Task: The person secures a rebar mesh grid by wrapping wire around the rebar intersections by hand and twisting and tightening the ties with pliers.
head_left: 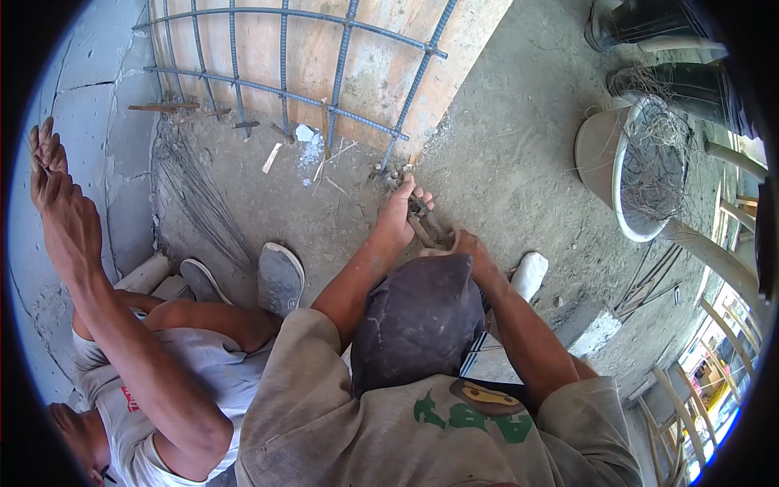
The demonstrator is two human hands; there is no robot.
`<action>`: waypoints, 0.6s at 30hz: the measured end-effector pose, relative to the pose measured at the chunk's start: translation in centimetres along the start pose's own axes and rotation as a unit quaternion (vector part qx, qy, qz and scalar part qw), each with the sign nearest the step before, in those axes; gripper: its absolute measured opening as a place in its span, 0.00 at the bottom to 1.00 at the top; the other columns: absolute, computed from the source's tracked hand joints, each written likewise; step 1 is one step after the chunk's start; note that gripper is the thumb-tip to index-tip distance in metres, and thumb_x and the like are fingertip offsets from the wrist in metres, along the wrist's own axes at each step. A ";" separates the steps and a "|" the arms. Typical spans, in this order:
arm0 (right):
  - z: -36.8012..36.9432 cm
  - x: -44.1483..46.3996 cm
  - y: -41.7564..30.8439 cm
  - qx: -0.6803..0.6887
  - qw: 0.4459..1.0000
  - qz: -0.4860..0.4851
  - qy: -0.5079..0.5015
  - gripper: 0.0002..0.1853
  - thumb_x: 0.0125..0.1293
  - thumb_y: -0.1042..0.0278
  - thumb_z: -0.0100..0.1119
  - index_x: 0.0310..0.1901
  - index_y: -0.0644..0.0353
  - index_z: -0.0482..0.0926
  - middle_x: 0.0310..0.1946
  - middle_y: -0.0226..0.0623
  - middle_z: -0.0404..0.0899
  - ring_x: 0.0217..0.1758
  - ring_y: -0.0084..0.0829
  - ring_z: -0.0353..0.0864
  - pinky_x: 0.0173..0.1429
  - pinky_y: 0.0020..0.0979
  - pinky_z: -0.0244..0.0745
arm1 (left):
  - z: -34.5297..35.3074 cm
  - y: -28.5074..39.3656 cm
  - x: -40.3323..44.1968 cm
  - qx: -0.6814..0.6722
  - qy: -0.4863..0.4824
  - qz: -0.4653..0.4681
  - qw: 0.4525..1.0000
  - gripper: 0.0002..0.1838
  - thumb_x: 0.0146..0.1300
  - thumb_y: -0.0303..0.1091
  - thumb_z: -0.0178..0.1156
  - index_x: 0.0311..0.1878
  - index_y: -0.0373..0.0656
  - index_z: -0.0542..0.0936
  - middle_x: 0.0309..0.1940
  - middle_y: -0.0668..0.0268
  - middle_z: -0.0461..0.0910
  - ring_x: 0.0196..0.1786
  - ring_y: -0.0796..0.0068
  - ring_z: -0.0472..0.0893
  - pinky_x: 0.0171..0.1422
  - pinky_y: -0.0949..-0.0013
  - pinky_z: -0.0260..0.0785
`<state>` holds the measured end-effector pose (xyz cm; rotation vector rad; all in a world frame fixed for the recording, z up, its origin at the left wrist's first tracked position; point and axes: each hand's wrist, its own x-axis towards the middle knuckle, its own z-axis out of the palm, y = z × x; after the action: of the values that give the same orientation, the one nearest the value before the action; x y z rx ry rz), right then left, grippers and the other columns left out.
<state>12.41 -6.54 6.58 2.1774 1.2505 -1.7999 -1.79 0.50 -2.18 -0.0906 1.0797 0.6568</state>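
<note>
Nearest is a soiled grey cotton shirt [357, 438] with green lettering, and beyond it a rounded fold of dark, scuffed cloth [418, 325]. Past the cloth is the tool [423, 231], a worn metal thing with slim handles, just above bare, gritty ground [503, 162]. The left hand [398, 215] reaches forward from a bent elbow, thumb uppermost, its fingers curled closed around the tool's dark far part. The right hand [471, 252] comes in from the other side, forearm slanting inward, fingers closed around the near end, their tips partly hidden. Off to the left, a co-worker's hand [57, 174] is raised before the smooth grey wall [77, 57]; whether it holds anything is unclear. Just beyond the left hand stand ribbed steel bars [345, 49], crossed in a curving grid over a pale, stained wood panel [377, 77]. Far right, a round tub [596, 154] with a white rim holds tangled thin wire [657, 154].
</note>
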 end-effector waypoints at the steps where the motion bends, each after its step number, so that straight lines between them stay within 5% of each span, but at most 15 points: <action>1: 2.2 0.3 2.3 -0.088 0.989 -0.072 0.091 0.31 0.59 0.53 0.60 0.60 0.63 0.68 0.50 0.52 0.75 0.52 0.46 0.77 0.53 0.40 0.73 | 0.2 -0.2 0.4 0.008 0.015 0.005 1.000 0.12 0.68 0.46 0.55 0.38 0.47 0.73 0.30 0.69 0.73 0.39 0.69 0.77 0.48 0.60 0.73; 4: 7.5 2.1 4.9 -0.196 0.952 -0.027 0.235 0.33 0.60 0.54 0.59 0.64 0.60 0.62 0.54 0.53 0.73 0.54 0.48 0.76 0.55 0.40 0.73 | 1.1 -0.4 0.5 0.030 0.051 0.011 0.998 0.14 0.69 0.47 0.54 0.35 0.48 0.72 0.28 0.70 0.72 0.37 0.71 0.76 0.47 0.60 0.73; 7: 8.8 3.7 4.5 -0.145 0.962 0.016 0.229 0.25 0.61 0.57 0.59 0.56 0.60 0.70 0.46 0.50 0.78 0.45 0.50 0.79 0.50 0.42 0.75 | 1.3 0.4 -0.3 0.070 0.070 0.010 0.995 0.15 0.69 0.49 0.54 0.37 0.48 0.73 0.29 0.70 0.73 0.37 0.72 0.77 0.45 0.61 0.73; 10: 4.8 0.8 1.0 0.018 0.991 -0.018 0.132 0.19 0.61 0.57 0.60 0.46 0.64 0.75 0.34 0.47 0.81 0.34 0.46 0.81 0.42 0.42 0.77 | 0.4 0.9 -1.7 0.116 0.063 0.020 0.991 0.16 0.68 0.51 0.54 0.39 0.47 0.74 0.32 0.70 0.75 0.38 0.73 0.78 0.43 0.63 0.73; 11: 3.5 1.3 1.2 0.139 0.990 0.037 0.006 0.19 0.60 0.57 0.62 0.45 0.64 0.76 0.34 0.46 0.81 0.36 0.44 0.81 0.43 0.41 0.76 | 0.1 1.1 -2.2 0.131 0.055 0.027 0.989 0.16 0.68 0.51 0.54 0.40 0.47 0.74 0.33 0.69 0.76 0.39 0.74 0.78 0.42 0.64 0.73; 13: 0.4 2.4 1.8 0.360 0.890 0.137 -0.244 0.19 0.59 0.57 0.64 0.43 0.66 0.79 0.33 0.43 0.81 0.39 0.39 0.81 0.46 0.38 0.75 | -0.1 1.3 -3.2 0.131 0.057 0.037 0.989 0.17 0.68 0.51 0.54 0.42 0.45 0.76 0.34 0.70 0.77 0.38 0.75 0.78 0.42 0.66 0.73; 16: -1.1 1.4 0.0 0.330 0.905 0.125 -0.236 0.21 0.60 0.57 0.63 0.46 0.69 0.77 0.37 0.43 0.81 0.42 0.35 0.80 0.48 0.36 0.74 | -0.5 1.3 -3.4 0.178 0.063 0.044 0.981 0.19 0.69 0.50 0.53 0.46 0.43 0.77 0.37 0.70 0.77 0.39 0.76 0.78 0.43 0.67 0.74; 18: 1.0 3.4 2.4 0.159 0.977 0.030 -0.137 0.25 0.59 0.56 0.63 0.48 0.73 0.75 0.39 0.50 0.81 0.46 0.45 0.80 0.50 0.39 0.75 | -0.8 1.2 -3.2 0.209 0.081 0.052 0.973 0.19 0.69 0.49 0.53 0.48 0.41 0.77 0.38 0.70 0.78 0.40 0.75 0.79 0.43 0.67 0.74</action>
<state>13.00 -6.84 2.36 1.9805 0.8817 -2.3116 -4.01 -0.26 0.42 0.2828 1.3666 0.5088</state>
